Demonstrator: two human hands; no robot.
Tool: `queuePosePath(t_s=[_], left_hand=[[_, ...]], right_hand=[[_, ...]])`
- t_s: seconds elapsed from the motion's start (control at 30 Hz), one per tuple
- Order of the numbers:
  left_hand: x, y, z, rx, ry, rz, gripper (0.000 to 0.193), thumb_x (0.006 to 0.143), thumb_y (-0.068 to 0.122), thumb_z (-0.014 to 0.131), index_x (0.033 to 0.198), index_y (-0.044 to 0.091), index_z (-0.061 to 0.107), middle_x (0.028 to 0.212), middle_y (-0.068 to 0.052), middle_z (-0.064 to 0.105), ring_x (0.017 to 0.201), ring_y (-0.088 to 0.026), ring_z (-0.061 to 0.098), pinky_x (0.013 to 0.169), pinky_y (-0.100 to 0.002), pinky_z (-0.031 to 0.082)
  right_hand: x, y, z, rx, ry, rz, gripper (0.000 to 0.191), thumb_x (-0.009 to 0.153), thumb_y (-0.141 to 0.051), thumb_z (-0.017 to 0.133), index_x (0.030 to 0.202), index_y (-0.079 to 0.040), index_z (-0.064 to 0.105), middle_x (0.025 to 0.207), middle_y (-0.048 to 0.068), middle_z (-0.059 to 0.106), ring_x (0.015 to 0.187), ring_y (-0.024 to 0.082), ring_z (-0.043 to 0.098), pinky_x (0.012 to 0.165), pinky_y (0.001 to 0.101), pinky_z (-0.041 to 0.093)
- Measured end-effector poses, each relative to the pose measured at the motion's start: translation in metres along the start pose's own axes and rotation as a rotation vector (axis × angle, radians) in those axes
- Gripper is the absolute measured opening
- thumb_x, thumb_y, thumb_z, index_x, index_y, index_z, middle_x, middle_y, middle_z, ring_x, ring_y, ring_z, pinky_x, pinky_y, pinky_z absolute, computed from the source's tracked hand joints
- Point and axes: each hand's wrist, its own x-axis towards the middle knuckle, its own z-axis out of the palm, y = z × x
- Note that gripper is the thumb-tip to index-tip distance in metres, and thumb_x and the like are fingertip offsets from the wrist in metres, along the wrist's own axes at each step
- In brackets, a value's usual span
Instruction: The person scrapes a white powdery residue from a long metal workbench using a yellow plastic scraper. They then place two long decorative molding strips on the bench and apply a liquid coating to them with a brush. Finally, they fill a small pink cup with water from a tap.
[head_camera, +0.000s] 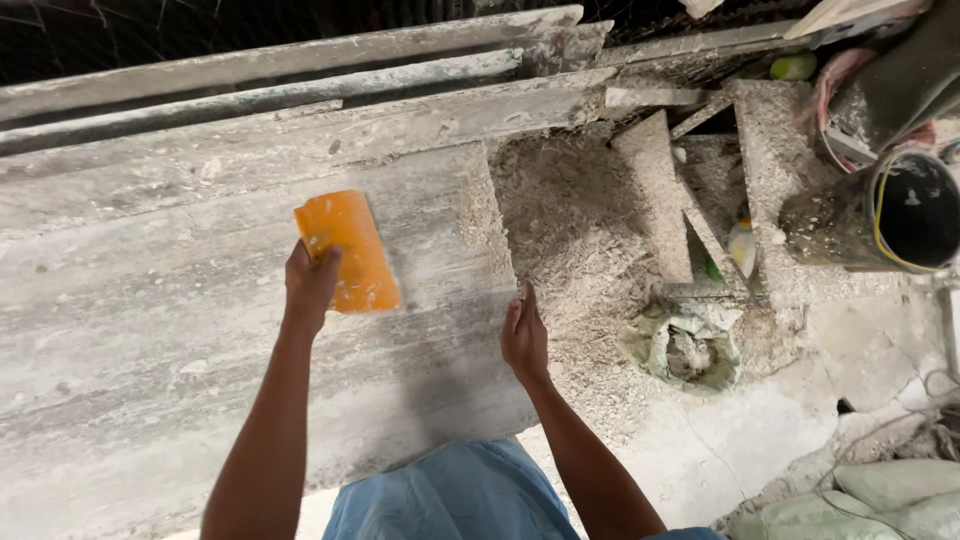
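Left hand (312, 283) has its fingers wrapped round an orange pad (348, 250) — looks like a sanding block or trowel-type thing, can't tell which — pressed flat on the slab (150, 330), a bit above the slab's middle and toward its right end. The pad is blurred, so I'd guess it's mid-stroke. Right hand (524, 338) is open, fingers straight and together, resting at the slab's right edge like it's steadying things.

How far along? Hard to call. The slab is streaky grey-white all over, with no clean line between worked and unworked parts, so my guess is somewhere in the middle — plenty of surface left of the pad and below it looks just as rough.

Right of the slab there's a heap of pale shavings (575, 225), a crumpled sack (688, 345) and a dark bucket (915, 210).
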Motion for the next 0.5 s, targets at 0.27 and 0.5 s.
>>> queuePosePath(t_s=[0.27, 0.5], left_hand=[[0.018, 0.054, 0.187, 0.455, -0.214, 0.202, 0.052, 0.098, 0.028, 0.058, 0.139, -0.004, 0.052, 0.117, -0.032, 0.068, 0.108, -0.045, 0.067, 0.091, -0.055, 0.055], [0.034, 0.069, 0.141, 0.995, -0.035, 0.059, 0.061, 0.098, 0.017, 0.048, 0.146, -0.017, 0.031, 0.126, -0.037, 0.06, 0.093, -0.044, 0.072, 0.071, -0.054, 0.061]], right_hand=[[-0.002, 0.011, 0.001, 0.026, 0.019, 0.137, 0.08, 0.103, -0.06, 0.018, 0.162, -0.007, 0.017, 0.146, 0.029, 0.052, 0.123, 0.047, 0.06, 0.1, 0.0534, 0.052], [0.001, 0.011, 0.003, 0.0, 0.024, 0.079, 0.081, 0.102, -0.063, 0.014, 0.16, -0.007, 0.012, 0.158, 0.03, 0.037, 0.127, 0.047, 0.055, 0.094, 0.0516, 0.055]])
